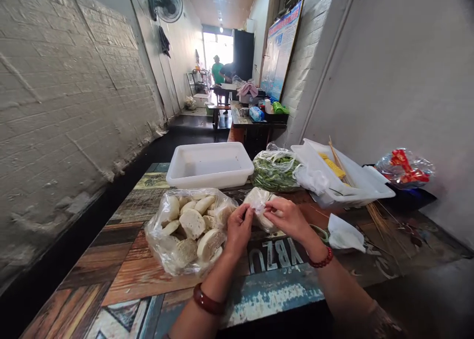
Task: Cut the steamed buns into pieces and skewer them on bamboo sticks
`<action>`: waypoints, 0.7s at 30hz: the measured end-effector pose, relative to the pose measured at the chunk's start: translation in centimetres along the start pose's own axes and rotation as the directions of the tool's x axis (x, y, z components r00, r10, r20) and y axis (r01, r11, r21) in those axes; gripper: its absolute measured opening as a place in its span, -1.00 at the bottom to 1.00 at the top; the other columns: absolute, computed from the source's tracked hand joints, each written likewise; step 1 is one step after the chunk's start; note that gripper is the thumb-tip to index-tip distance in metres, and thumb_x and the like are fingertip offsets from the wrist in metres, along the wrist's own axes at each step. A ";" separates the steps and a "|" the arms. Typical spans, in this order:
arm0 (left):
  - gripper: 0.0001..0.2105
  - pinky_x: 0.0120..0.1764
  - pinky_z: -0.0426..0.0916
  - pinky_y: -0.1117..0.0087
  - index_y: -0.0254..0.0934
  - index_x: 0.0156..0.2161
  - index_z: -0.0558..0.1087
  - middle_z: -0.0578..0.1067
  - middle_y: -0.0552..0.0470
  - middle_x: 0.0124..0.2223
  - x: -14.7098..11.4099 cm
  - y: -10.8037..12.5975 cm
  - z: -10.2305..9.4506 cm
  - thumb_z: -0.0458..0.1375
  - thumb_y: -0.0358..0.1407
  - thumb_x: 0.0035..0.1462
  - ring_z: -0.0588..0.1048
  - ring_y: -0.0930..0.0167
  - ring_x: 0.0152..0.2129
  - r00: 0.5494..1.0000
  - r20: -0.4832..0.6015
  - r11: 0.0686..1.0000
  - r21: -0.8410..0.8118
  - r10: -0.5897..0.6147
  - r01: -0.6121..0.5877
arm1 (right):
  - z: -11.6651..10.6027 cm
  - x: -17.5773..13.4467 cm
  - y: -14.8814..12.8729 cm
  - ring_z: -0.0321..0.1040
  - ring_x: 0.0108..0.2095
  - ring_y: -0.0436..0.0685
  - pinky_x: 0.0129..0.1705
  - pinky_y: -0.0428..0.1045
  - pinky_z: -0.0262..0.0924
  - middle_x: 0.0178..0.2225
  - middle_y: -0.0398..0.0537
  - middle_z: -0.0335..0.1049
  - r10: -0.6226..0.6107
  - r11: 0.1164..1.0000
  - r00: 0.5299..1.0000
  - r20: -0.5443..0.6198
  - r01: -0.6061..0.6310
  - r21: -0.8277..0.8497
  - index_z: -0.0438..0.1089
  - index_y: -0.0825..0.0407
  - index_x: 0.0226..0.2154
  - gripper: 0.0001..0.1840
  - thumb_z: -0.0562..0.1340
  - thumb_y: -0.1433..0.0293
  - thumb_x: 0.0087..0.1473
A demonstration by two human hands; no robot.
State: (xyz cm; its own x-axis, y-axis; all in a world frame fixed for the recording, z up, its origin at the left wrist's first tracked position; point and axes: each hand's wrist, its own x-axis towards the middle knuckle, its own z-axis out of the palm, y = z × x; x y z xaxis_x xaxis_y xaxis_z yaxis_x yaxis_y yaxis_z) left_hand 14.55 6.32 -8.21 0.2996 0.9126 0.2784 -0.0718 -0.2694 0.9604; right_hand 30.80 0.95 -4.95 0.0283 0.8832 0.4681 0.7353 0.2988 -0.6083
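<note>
Left hand [239, 225]: thumb and forefinger pinched together on the gathered plastic of a small bag [266, 224]; wrist wore a smooth reddish-brown bangle [209, 299]. Right hand [287, 216]: fingers bent, tips closed on the same plastic from the other side; red beaded bracelet [321, 258] at the wrist. Small bag sat on the patterned tabletop [126, 275], pale contents, exact kind unclear.

Just left of it, a larger clear bag [157, 247] gaped open, full of pale, porous, cut pieces [192, 224]. Behind that bag, a white tub [211, 180]. Behind the small bag, a bag of green vegetables [274, 173]. Farther right, a white tray [365, 193] held something yellow [332, 166] and thin sticks [337, 156]. In front of the tray, a crumpled white sheet [346, 234]. Red-and-clear packet [405, 168] at far right. Well beyond, near the bright doorway, a person in green [217, 72] stood.
</note>
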 end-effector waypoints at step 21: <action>-0.87 -0.39 0.21 0.42 -0.23 -0.37 0.37 0.38 0.11 -0.44 -0.7 0.6 0.3 0.08 -0.26 0.18 0.32 0.41 -0.48 0.999 -0.033 0.963 0.268 0.043 -0.033 | 1.9 -0.3 0.2 0.39 -0.31 0.15 -0.22 0.02 0.24 -0.36 -0.09 0.47 -0.018 0.986 0.999 -0.042 0.025 0.163 0.40 -0.05 -0.42 -0.88 0.23 0.49 0.06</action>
State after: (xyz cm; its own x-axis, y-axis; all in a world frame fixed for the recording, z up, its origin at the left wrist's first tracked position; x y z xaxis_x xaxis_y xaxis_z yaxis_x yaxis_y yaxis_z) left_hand 14.63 5.45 -7.86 0.2650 0.9096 0.3199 0.1761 -0.3718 0.9114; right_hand 29.63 1.45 -6.38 0.0437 0.8617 0.5056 0.6154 0.3755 -0.6930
